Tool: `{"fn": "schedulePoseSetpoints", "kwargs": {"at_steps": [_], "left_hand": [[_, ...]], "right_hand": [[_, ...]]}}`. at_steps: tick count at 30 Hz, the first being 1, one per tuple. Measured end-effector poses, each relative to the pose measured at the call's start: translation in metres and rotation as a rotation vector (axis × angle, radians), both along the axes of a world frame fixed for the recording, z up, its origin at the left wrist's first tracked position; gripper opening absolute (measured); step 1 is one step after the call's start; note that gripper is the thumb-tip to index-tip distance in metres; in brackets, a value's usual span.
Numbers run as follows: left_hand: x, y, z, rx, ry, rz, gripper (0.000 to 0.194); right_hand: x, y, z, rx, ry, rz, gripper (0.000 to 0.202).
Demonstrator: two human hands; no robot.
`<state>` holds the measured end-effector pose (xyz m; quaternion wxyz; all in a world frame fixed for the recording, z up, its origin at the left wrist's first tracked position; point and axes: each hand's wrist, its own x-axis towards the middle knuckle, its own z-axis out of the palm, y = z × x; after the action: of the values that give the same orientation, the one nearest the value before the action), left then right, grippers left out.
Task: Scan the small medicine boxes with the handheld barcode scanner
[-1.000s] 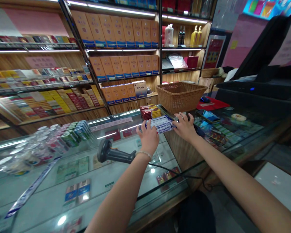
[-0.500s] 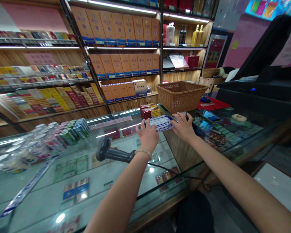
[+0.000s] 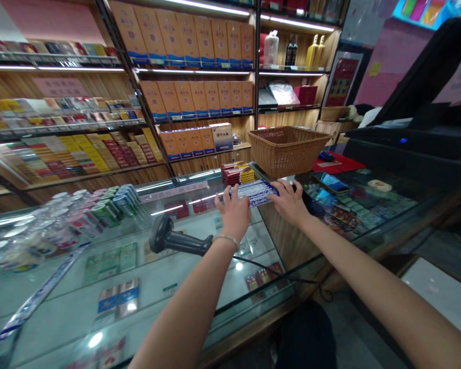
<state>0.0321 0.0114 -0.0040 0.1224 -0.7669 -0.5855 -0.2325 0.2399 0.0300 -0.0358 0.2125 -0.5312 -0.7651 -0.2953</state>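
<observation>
"Blue-and-white wrapped packets (image 3: 258, 191) are what we have between our hands, yes?"

"Yes — they lie in a flat bunch, with our left hand (image 3: 235, 214) at one end and our right hand (image 3: 292, 206) at the other. Whether they rest on the glass counter (image 3: 74, 310) or sit just above it, we cannot tell."

"How do our fingers stand?"

"On the left they are bent and spread apart, touching the bunch's end. On the right they are closer together, curled over the other end. Whether either set clamps down, we cannot tell."

"What do we see about them?"

"Stacked red and yellow packs (image 3: 232, 175) just behind the bunch, and a wicker basket (image 3: 288, 152) behind and to the right. A grey barcode scanner (image 3: 179, 241) lies beside our left wrist, where we wear a pale bracelet (image 3: 227, 237)."

"Farther out?"

"Leftward, a long blue-and-white strip (image 3: 42, 289) lies slantwise near plastic jars (image 3: 57, 220) — and rightward, we have a smartphone (image 3: 332, 182)."
</observation>
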Motion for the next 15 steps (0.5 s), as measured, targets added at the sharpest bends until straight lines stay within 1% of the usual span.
{"fn": "schedulePoseSetpoints", "kwargs": {"at_steps": [5, 15], "left_hand": [[-0.0009, -0.0011, 0.0003, 0.002, 0.017, -0.008, 0.021], [-0.0021, -0.0026, 0.0, -0.005, 0.021, -0.014, 0.021]], "right_hand": [[0.0007, 0.0004, -0.0004, -0.005, -0.007, 0.004, 0.024], [0.0008, 0.0003, -0.0025, -0.005, -0.012, -0.012, 0.028]]}}
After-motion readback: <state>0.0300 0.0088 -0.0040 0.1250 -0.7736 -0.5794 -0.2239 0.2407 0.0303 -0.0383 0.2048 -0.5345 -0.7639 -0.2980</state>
